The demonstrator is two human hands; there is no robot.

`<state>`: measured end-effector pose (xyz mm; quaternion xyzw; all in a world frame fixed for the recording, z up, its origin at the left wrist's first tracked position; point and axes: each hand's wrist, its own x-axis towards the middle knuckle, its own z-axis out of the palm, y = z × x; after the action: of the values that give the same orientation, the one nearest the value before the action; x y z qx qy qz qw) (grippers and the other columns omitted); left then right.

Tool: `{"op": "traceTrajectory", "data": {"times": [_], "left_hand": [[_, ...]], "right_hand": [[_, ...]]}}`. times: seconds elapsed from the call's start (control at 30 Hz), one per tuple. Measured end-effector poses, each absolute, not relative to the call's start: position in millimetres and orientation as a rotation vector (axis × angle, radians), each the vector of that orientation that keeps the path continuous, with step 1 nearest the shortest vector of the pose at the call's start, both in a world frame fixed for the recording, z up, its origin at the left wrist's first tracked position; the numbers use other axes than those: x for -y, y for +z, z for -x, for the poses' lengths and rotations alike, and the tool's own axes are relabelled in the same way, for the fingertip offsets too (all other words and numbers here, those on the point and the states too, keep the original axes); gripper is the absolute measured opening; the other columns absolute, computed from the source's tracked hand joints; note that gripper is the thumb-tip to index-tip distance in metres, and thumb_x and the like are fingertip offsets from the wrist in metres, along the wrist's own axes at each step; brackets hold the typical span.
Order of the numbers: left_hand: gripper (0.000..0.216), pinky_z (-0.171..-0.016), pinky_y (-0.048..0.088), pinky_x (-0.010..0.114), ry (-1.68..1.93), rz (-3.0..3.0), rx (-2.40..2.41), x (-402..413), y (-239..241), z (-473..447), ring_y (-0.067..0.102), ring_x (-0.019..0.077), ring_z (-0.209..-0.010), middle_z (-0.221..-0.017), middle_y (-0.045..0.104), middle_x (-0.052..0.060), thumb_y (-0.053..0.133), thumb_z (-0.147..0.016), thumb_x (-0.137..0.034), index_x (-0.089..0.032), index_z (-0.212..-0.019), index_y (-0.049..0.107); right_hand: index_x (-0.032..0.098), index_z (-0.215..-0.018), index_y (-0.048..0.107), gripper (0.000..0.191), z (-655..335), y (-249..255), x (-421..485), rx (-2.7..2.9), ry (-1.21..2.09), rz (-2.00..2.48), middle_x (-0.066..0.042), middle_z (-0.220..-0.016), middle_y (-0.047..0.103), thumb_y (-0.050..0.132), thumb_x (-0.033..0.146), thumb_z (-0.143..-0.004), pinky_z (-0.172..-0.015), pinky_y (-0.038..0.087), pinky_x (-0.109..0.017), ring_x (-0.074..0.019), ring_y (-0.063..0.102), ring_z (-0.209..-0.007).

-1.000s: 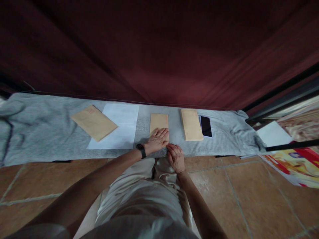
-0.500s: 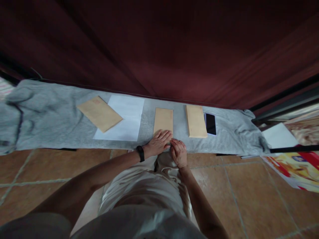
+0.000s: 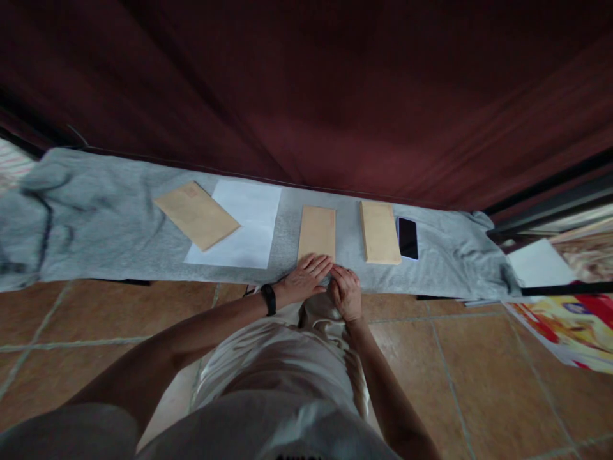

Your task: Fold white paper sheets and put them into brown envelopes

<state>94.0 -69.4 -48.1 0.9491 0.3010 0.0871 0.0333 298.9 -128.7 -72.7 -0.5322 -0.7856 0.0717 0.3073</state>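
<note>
My left hand [image 3: 304, 278], with a black band on the wrist, lies flat with fingers stretched out on the near end of a brown envelope [image 3: 318, 230] in the middle of a grey cloth [image 3: 96, 211]. My right hand [image 3: 345, 292] is beside it with fingers curled at the envelope's near right corner; what they pinch is hidden. A second brown envelope [image 3: 380, 232] lies to the right. A third brown envelope [image 3: 196, 214] lies angled on a white sheet [image 3: 244, 223] to the left.
A black phone [image 3: 407, 237] lies by the right envelope. A dark red curtain [image 3: 306, 89] hangs behind the cloth. Terracotta floor tiles [image 3: 469, 383] spread around my knees. White paper [image 3: 539, 263] and a colourful printed sheet [image 3: 569, 326] lie at the right.
Both hands have slid back toward me along the middle envelope, uncovering more of it. The view has shifted slightly.
</note>
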Motion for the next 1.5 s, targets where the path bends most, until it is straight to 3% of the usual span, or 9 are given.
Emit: {"op": "traceTrajectory", "data": {"times": [0.33, 0.5, 0.73, 1.0, 1.23, 1.4, 1.5], "left_hand": [[0.053, -0.126, 0.026, 0.043, 0.361, -2.828, -0.965, 78.5, -45.0, -78.5, 0.039, 0.0272, -0.15, -0.159, 0.046, 0.018, 0.045, -0.105, -0.035, -0.008, -0.151, 0.048], [0.046, -0.122, 0.032, 0.041, 0.405, -2.774, -1.023, 78.6, -39.2, -77.3, 0.044, 0.0251, -0.147, -0.154, 0.053, 0.017, 0.042, -0.105, -0.027, -0.01, -0.146, 0.054], [0.044, -0.118, 0.036, 0.04, 0.418, -2.714, -1.161, 74.3, -33.1, -85.5, 0.051, 0.0239, -0.141, -0.149, 0.058, 0.015, 0.046, -0.103, -0.027, -0.013, -0.143, 0.057], [0.041, -0.106, 0.046, 0.041, 0.304, -2.783, -1.263, 68.0, -18.8, -96.3, 0.057, 0.028, -0.133, -0.146, 0.06, 0.017, 0.049, -0.102, -0.024, -0.012, -0.139, 0.059], [0.046, -0.098, 0.052, 0.042, 0.235, -2.822, -1.331, 61.9, -2.2, -96.4, 0.06, 0.0295, -0.127, -0.14, 0.063, 0.02, 0.044, -0.097, -0.01, -0.009, -0.14, 0.058], [0.041, -0.09, 0.054, 0.034, 0.583, -2.58, -1.416, 50.5, 36.6, -91.4, 0.064, 0.0259, -0.119, -0.13, 0.069, 0.015, 0.045, -0.099, -0.014, -0.015, -0.137, 0.06], [0.026, -0.088, 0.053, 0.031, 0.977, -2.199, -1.44, 39.0, 55.4, -85.6, 0.067, 0.0239, -0.107, -0.111, 0.074, 0.011, 0.049, -0.1, -0.023, -0.019, -0.111, 0.071]], "right_hand": [[0.019, -0.151, 0.048, 0.047, -296.2, -77.0, 134.0, 1.966, 0.135, 1.558, -0.014, -0.148, 0.058, 0.038, 0.025, -0.105, -0.12, 0.033, -0.054, -0.0264, 0.046, -0.143], [0.022, -0.144, 0.055, 0.044, -283.0, -74.4, 132.4, 1.817, 0.153, 1.641, -0.013, -0.143, 0.06, 0.036, 0.022, -0.104, -0.119, 0.032, -0.054, -0.0254, 0.049, -0.139], [0.021, -0.128, 0.064, 0.037, -257.6, -72.8, 119.7, 1.551, 0.196, 1.739, -0.014, -0.131, 0.06, 0.045, 0.024, -0.097, -0.109, 0.043, -0.051, -0.0276, 0.051, -0.128], [0.022, -0.091, 0.074, 0.02, -264.2, -67.2, 100.8, 1.184, 0.517, 1.639, -0.01, -0.117, 0.064, 0.055, 0.027, -0.086, -0.11, 0.041, -0.044, -0.0241, 0.057, -0.116], [0.021, -0.098, 0.073, 0.025, -255.3, -58.3, 101.6, 0.969, 0.872, 1.422, -0.007, -0.109, 0.072, 0.056, 0.034, -0.086, -0.105, 0.047, -0.04, -0.0219, 0.064, -0.107], [0.02, -0.107, 0.071, 0.029, -247.1, -61.0, 103.0, 0.991, 0.866, 1.421, -0.009, -0.112, 0.074, 0.053, 0.035, -0.09, -0.102, 0.052, -0.042, -0.0236, 0.067, -0.106], [0.02, -0.109, 0.071, 0.031, -249.2, -65.7, 103.0, 1.023, 0.834, 1.443, -0.01, -0.11, 0.074, 0.05, 0.034, -0.091, -0.096, 0.055, -0.042, -0.024, 0.068, -0.101]]}}
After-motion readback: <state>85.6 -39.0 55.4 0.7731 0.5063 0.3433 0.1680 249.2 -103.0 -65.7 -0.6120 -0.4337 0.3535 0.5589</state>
